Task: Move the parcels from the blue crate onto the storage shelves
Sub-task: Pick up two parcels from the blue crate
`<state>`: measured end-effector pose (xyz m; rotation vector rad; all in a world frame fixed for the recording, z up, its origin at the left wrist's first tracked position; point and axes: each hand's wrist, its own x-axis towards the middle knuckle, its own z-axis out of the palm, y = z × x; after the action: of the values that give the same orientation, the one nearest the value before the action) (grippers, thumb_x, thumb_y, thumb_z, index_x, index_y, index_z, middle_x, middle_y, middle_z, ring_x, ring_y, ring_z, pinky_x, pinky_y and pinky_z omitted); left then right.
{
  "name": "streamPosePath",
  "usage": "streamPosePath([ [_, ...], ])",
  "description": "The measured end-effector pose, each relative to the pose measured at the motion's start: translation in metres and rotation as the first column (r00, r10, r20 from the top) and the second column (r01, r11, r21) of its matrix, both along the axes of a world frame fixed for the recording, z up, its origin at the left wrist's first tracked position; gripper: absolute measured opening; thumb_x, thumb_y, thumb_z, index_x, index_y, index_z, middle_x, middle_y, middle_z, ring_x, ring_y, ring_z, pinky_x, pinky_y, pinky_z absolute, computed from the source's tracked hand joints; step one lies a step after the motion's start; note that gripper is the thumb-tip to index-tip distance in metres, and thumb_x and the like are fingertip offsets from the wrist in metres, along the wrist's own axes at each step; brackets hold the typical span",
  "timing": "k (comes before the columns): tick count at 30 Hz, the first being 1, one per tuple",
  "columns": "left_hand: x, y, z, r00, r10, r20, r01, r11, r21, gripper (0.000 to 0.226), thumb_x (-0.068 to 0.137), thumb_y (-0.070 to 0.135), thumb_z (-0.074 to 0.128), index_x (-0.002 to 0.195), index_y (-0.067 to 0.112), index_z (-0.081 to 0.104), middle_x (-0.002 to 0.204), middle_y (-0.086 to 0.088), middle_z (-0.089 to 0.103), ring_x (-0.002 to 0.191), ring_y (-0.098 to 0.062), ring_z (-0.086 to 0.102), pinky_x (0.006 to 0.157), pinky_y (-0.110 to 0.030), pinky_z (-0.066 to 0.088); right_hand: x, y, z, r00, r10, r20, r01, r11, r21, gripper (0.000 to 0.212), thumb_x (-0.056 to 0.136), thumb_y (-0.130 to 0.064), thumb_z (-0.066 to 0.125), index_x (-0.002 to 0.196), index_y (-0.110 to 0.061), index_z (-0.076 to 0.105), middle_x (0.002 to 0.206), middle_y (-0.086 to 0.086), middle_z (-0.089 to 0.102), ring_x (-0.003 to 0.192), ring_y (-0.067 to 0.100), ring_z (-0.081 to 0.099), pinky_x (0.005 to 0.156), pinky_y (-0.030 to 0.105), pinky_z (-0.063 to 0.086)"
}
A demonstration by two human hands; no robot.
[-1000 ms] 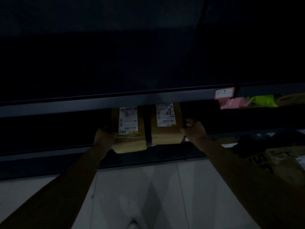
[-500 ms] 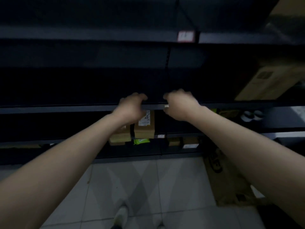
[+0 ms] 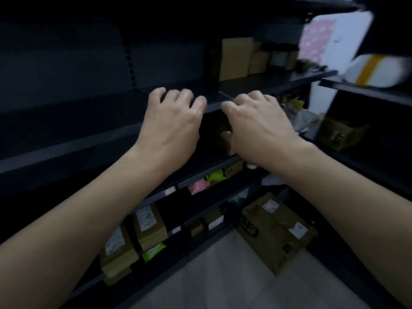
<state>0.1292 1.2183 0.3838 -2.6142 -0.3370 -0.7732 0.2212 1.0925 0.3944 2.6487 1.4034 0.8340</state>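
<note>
Both bare arms reach forward toward the dark storage shelves (image 3: 66,148). The left grip (image 3: 171,123) and the right grip (image 3: 256,126) are side by side with their backs up, close together but not touching. The fingers (image 3: 185,97) of each are loosely curled with the knuckles raised, and nothing shows inside either grip. The fingertips are hidden behind the knuckles, so it cannot be told whether they touch the shelf edge in front of them. The right thumb (image 3: 227,139) hangs below its palm. Lower down to the left, two brown parcels (image 3: 149,224) with white labels stand upright side by side on a low shelf, and a green packet (image 3: 153,250) lies just beside their lower edge. One level up, a pink packet (image 3: 197,186) and a second green packet (image 3: 215,175) lie next to each other. A large cardboard box (image 3: 276,230) with two white labels sits tilted on the pale tiled floor (image 3: 223,282) at the foot of the shelves. On an upper shelf to the right stand plain cardboard boxes (image 3: 236,59). Further right, a white parcel with a yellow band (image 3: 379,70) lies on another shelf.
</note>
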Motion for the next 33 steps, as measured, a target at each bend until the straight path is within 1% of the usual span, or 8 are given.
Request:
streamPosePath([
  [4, 0.021, -0.054, 0.009, 0.981, -0.175, 0.08, 0.177, 0.984, -0.01, 0.046, 0.089, 0.018, 0.056, 0.133, 0.009, 0.045, 0.128, -0.016, 0.053, 0.12, -0.034, 0.048, 0.107, -0.047, 0.025, -0.009, -0.069, 0.011, 0.974, -0.225, 0.02, 0.224, 0.973, 0.053, 0.042, 0.09, -0.031, 0.053, 0.129, -0.014, 0.05, 0.126, 0.012, 0.056, 0.119, 0.035, 0.047, 0.096, 0.044, 0.037],
  [8, 0.045, -0.137, 0.014, 0.891, -0.431, 0.144, 0.442, 0.895, -0.056, 0.043, 0.089, 0.018, 0.053, 0.131, 0.008, 0.048, 0.129, -0.016, 0.052, 0.121, -0.034, 0.046, 0.107, -0.044, 0.024, -0.031, -0.161, 0.017, 0.879, -0.474, 0.05, 0.471, 0.88, 0.063, 0.046, 0.09, -0.034, 0.053, 0.13, -0.014, 0.048, 0.126, 0.012, 0.054, 0.118, 0.034, 0.046, 0.095, 0.043, 0.036],
  [12, 0.053, -0.249, 0.017, 0.701, -0.689, 0.185, 0.707, 0.706, -0.05, 0.049, 0.087, 0.019, 0.056, 0.133, 0.007, 0.046, 0.136, -0.018, 0.047, 0.127, -0.036, 0.042, 0.109, -0.046, 0.023, -0.069, -0.271, 0.017, 0.708, -0.704, 0.05, 0.702, 0.71, 0.063, 0.046, 0.092, -0.037, 0.052, 0.132, -0.014, 0.045, 0.126, 0.011, 0.053, 0.12, 0.032, 0.045, 0.098, 0.043, 0.035],
  [17, 0.035, -0.407, 0.017, 0.389, -0.893, 0.226, 0.92, 0.389, -0.044, 0.05, 0.087, 0.021, 0.059, 0.133, 0.005, 0.046, 0.136, -0.02, 0.046, 0.128, -0.037, 0.042, 0.11, -0.049, 0.025, -0.137, -0.407, 0.013, 0.413, -0.911, 0.002, 0.909, 0.412, 0.067, 0.047, 0.093, -0.037, 0.052, 0.133, -0.014, 0.043, 0.129, 0.011, 0.051, 0.123, 0.031, 0.043, 0.102, 0.043, 0.032],
  [21, -0.005, -0.54, 0.005, 0.134, -0.964, 0.231, 0.988, 0.112, -0.103, 0.048, 0.086, 0.018, 0.062, 0.13, 0.004, 0.05, 0.136, -0.022, 0.047, 0.127, -0.038, 0.042, 0.108, -0.05, 0.028, -0.203, -0.518, 0.002, 0.15, -0.988, -0.036, 0.987, 0.148, 0.056, 0.049, 0.092, -0.037, 0.053, 0.133, -0.013, 0.044, 0.129, 0.012, 0.052, 0.122, 0.033, 0.043, 0.102, 0.043, 0.032],
  [25, -0.055, -0.661, -0.019, -0.06, -0.979, 0.193, 0.982, -0.092, -0.163, 0.051, 0.086, 0.023, 0.062, 0.132, 0.006, 0.048, 0.137, -0.019, 0.045, 0.128, -0.037, 0.04, 0.108, -0.047, 0.027, -0.271, -0.619, -0.019, -0.077, -0.993, -0.09, 0.997, -0.08, 0.025, 0.048, 0.091, -0.036, 0.056, 0.132, -0.014, 0.046, 0.131, 0.012, 0.053, 0.123, 0.034, 0.043, 0.101, 0.043, 0.032],
  [30, -0.107, -0.783, -0.053, -0.241, -0.961, 0.136, 0.925, -0.27, -0.267, 0.052, 0.088, 0.028, 0.059, 0.134, 0.01, 0.045, 0.14, -0.015, 0.043, 0.131, -0.032, 0.037, 0.109, -0.044, 0.023, -0.345, -0.723, -0.044, -0.34, -0.927, -0.159, 0.94, -0.34, -0.032, 0.048, 0.09, -0.035, 0.056, 0.132, -0.015, 0.047, 0.129, 0.013, 0.054, 0.122, 0.035, 0.045, 0.099, 0.044, 0.035],
  [33, -0.122, -0.842, -0.073, -0.317, -0.942, 0.114, 0.88, -0.337, -0.336, 0.05, 0.089, 0.028, 0.059, 0.134, 0.01, 0.047, 0.139, -0.015, 0.044, 0.13, -0.033, 0.039, 0.108, -0.043, 0.024, -0.374, -0.774, -0.059, -0.445, -0.869, -0.215, 0.894, -0.446, -0.045, 0.047, 0.091, -0.034, 0.055, 0.134, -0.015, 0.047, 0.13, 0.014, 0.054, 0.122, 0.034, 0.045, 0.1, 0.044, 0.034],
])
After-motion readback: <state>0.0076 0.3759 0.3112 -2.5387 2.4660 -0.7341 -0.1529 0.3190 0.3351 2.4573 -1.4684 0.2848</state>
